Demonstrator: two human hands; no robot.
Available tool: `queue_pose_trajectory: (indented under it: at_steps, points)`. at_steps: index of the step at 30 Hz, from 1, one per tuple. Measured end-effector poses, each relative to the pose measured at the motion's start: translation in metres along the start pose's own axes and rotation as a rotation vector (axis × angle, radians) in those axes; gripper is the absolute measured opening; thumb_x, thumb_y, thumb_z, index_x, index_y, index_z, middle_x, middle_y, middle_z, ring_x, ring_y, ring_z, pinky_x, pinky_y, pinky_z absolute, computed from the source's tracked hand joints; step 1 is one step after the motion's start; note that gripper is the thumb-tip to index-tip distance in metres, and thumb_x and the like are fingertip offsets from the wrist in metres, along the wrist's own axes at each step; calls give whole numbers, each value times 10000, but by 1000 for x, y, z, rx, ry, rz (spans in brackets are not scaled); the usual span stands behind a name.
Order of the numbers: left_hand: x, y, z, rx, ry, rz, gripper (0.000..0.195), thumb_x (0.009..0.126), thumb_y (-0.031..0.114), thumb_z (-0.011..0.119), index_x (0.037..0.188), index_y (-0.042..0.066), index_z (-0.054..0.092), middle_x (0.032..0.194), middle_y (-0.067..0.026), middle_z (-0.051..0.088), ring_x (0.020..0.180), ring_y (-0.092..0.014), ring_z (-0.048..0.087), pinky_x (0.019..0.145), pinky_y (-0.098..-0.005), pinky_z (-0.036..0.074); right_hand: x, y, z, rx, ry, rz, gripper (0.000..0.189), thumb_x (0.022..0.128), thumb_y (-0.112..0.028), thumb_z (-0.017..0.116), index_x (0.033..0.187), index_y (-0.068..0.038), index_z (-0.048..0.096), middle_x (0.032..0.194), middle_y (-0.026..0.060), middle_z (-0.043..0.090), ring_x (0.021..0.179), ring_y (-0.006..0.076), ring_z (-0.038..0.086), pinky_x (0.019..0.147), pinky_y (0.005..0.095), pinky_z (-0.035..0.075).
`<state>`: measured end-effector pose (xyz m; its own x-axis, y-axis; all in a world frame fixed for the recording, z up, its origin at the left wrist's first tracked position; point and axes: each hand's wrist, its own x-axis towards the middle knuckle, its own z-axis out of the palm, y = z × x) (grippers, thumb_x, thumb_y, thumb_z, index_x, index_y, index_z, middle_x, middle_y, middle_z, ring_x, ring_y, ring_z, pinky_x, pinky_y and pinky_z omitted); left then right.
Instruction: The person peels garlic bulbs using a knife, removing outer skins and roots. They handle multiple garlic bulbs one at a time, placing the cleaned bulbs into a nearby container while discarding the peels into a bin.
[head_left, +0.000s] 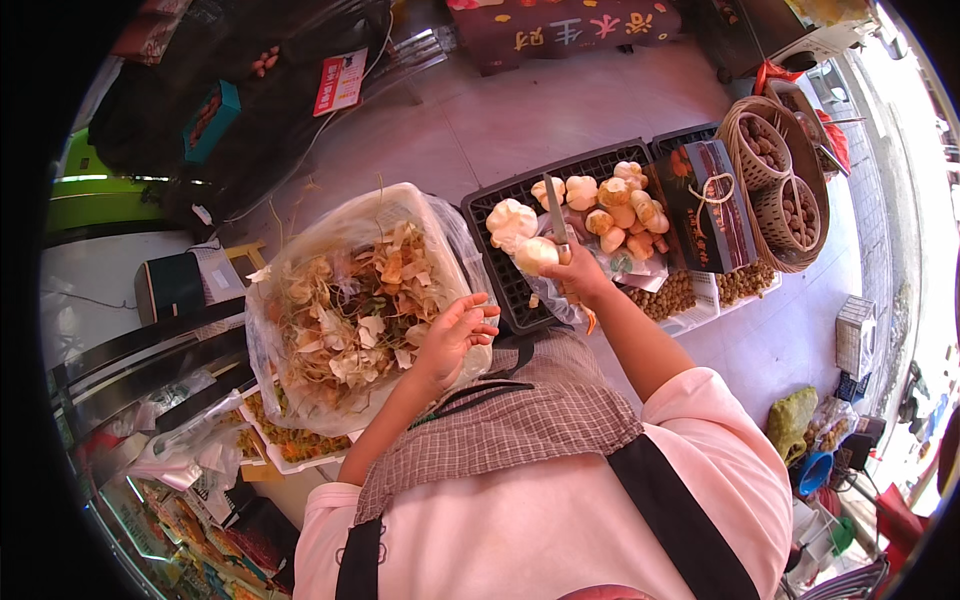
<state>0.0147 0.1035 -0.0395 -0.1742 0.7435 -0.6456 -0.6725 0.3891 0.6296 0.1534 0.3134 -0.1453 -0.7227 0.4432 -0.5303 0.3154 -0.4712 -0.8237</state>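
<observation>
My right hand (581, 270) grips a knife (556, 210), its blade pointing away from me. A pale trimmed bulb (536, 256) is at that hand's fingertips, above the black plastic crate (517, 304). I cannot tell whether the fingers still hold the bulb. More white and brownish bulbs (615, 193) are heaped in the crate, partly on clear plastic. My left hand (454, 341) holds nothing, fingers apart, over the near right side of a white tub (429, 229) lined with clear plastic. Dry skins and stringy roots (364, 330) fill the tub.
A dark gift box (701, 206) with a rope handle stands right of the bulbs, beside a wicker basket (814, 251) holding smaller baskets of nuts. Walnuts (667, 296) lie in a white tray nearby. Left of me are another filled tray (300, 439) and plastic bags (195, 457).
</observation>
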Motion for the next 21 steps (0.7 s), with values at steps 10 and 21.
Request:
queue_pose_trajectory:
  at_steps: [10,21]
  points:
    - [-28,-2,-45,-116,452,102,321,928,199,492,1196,29,445,1064,-110,577,821,-140,569,737,-251,457,110,0,-53,-714,188,-98,708,573,-221,796,1189,-13,516,1016,172,633,920,267,617,800,342,481]
    - [-50,-6,-99,3,778,187,346,909,213,530,1187,18,463,1079,-104,569,838,-139,558,741,-270,457,169,-7,4,-1121,117,-317,612,630,-239,702,1189,-84,508,1015,180,611,948,347,583,828,401,472]
